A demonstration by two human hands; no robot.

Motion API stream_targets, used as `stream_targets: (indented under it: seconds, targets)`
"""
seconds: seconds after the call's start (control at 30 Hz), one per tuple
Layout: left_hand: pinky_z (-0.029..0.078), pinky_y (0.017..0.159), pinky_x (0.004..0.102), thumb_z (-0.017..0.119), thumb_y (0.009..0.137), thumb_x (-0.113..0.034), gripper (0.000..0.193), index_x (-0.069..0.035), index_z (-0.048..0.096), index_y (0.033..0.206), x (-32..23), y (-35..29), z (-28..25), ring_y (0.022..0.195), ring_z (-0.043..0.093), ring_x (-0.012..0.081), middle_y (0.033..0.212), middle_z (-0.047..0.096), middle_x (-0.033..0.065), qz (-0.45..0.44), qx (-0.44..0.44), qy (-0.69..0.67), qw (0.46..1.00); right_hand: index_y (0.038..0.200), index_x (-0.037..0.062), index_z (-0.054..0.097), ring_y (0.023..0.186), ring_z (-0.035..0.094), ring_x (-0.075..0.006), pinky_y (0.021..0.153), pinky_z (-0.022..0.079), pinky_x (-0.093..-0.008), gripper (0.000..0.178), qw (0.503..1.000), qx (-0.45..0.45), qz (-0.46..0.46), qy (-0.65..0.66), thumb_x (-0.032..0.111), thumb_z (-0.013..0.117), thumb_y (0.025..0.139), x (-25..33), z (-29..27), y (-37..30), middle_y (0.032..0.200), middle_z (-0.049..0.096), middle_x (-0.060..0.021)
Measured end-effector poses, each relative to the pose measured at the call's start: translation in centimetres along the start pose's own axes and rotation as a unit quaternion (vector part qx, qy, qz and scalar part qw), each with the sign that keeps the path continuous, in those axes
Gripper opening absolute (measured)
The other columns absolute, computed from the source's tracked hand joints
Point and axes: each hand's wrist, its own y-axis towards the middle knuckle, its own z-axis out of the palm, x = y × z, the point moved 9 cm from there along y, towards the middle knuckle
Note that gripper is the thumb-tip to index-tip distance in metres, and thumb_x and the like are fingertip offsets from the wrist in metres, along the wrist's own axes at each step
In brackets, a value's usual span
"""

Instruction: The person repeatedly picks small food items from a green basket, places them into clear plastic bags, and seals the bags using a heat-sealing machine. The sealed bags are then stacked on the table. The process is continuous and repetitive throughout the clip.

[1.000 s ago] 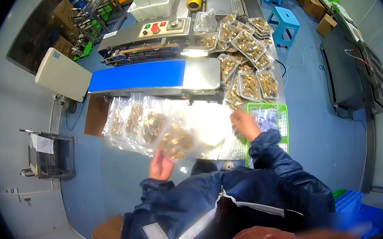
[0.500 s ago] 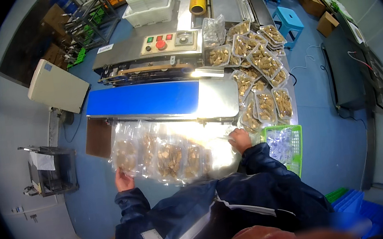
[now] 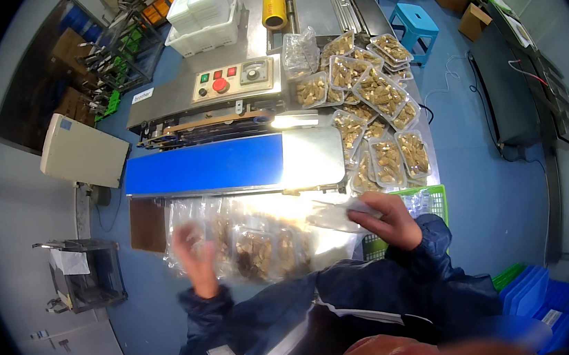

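My right hand pinches a thin clear plastic bag between thumb and fingers, just left of the green basket. Over the left end of a row of bagged trays, my left hand is raised and blurred by motion. Its thumb and fingers look apart, and I see nothing held in them. The bagged trays lie side by side on the metal table in front of me, filled with brown chopped pieces. Glare and loose film hide part of them.
A machine with a blue belt and a control panel stands beyond the bagged trays. Unbagged trays are heaped right of it. A yellow film roll, a white crate and blue stools are farther off.
My left hand has lifted off the leftmost bagged tray. My right hand has come up and nearer from the table by the basket, now with a clear plastic bag plainly in it.
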Motion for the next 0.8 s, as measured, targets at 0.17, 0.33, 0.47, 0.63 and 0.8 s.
stream_targets:
  seconds: [0.17,0.33,0.47,0.63,0.8]
  targets:
    - [0.049,0.085,0.035,0.066,0.091,-0.014,0.039,0.001,0.051,0.124,-7.0,-2.0,12.0,0.099,0.061,0.0223,0.109,0.063,0.0167,-0.109,0.271,-0.2,0.935,0.093,-0.001,0.068,0.08,0.064,-0.0212,0.071,0.049,-0.0332,0.007,0.988,0.114,-0.095,0.032,0.003,0.067,0.087,2.6,2.1,-0.2,0.086,0.067,-0.0103]
    - [0.05,0.074,0.0302,0.059,0.096,-0.012,0.014,0.0,0.055,0.091,-11.0,-5.4,13.5,0.077,0.064,0.0174,0.084,0.066,0.0118,-0.139,0.268,-0.281,0.911,0.151,0.0093,0.02,0.112,0.06,-0.0341,0.089,0.053,-0.0444,0.061,0.85,0.144,0.168,0.479,0.033,0.047,0.102,-8.1,2.9,-6.5,0.135,0.049,-0.0211]
    - [0.049,0.068,0.0295,0.059,0.097,-0.018,0.018,-0.002,0.054,0.091,-10.0,-7.4,14.3,0.068,0.06,0.0156,0.079,0.061,0.0075,-0.138,0.256,-0.188,0.938,0.118,-0.0023,0.055,0.086,0.064,-0.0214,0.074,0.052,-0.0332,0.029,0.818,0.095,0.201,0.53,0.02,0.047,0.101,-11.6,2.6,-12.6,0.099,0.064,-0.0124]
    - [0.048,0.078,0.029,0.061,0.096,-0.02,0.024,-0.001,0.052,0.109,-5.7,-11.6,16.3,0.086,0.06,0.0183,0.099,0.06,0.0103,-0.178,0.23,-0.16,0.943,0.087,-0.0006,0.062,0.075,0.059,-0.0129,0.069,0.047,-0.027,0.02,0.91,0.105,0.156,0.369,0.017,0.058,0.097,-9.1,-1.0,-15.4,0.084,0.063,-0.006]
    - [0.045,0.09,0.0312,0.063,0.094,-0.02,0.05,-0.002,0.04,0.134,-10.1,-15.5,20.9,0.109,0.053,0.0182,0.126,0.051,0.012,-0.061,0.247,-0.042,0.966,0.082,0.0013,0.063,0.062,0.055,-0.0149,0.059,0.044,-0.0297,0.022,0.998,0.032,-0.014,0.055,0.021,0.07,0.088,-6.5,-2.6,-13.6,0.069,0.058,-0.0054]
